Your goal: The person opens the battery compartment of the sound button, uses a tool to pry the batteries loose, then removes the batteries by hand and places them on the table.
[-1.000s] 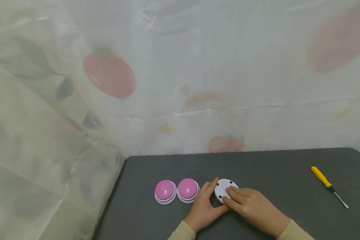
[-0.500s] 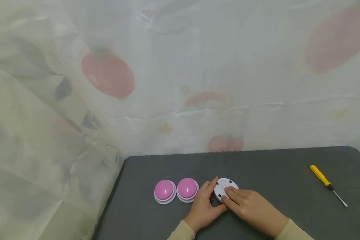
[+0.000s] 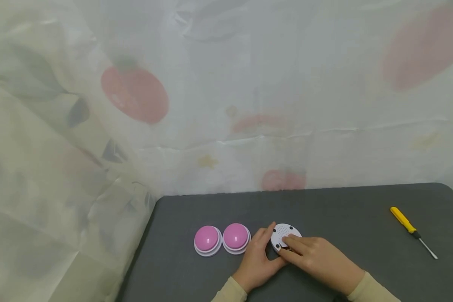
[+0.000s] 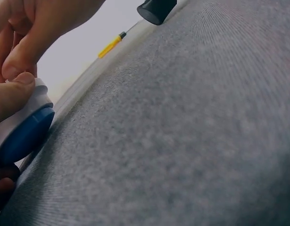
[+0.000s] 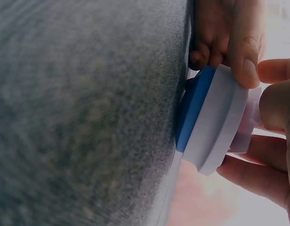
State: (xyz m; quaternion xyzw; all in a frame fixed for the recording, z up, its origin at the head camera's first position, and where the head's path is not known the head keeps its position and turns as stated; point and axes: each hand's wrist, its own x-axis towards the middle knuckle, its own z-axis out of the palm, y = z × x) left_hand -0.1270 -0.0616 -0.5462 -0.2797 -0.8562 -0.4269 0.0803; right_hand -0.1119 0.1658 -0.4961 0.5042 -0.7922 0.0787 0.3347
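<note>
A round push button point(image 3: 281, 231) lies upside down on the table, its white base with speaker holes and dark feet facing up. Its blue dome point(image 5: 196, 108) points down in the right wrist view. My left hand point(image 3: 256, 265) grips the base by its side, thumb on the near edge. With the fingertips of my right hand point(image 3: 321, 261) I pinch a white battery cover point(image 5: 246, 125), tilted up from the base. Beside my fingers a dark opening point(image 3: 285, 248) shows in the base; the fingers hide part of it.
Two pink push buttons point(image 3: 206, 239) with white bases stand side by side left of my left hand. A screwdriver point(image 3: 404, 220) with a yellow handle lies at the right of the dark grey table point(image 3: 343, 214). Patterned cloth point(image 3: 211, 84) hangs behind and at the left.
The right fingers have lifted the battery cover from the base, and a dark opening now shows beneath it. The left hand keeps its grip in almost the same place.
</note>
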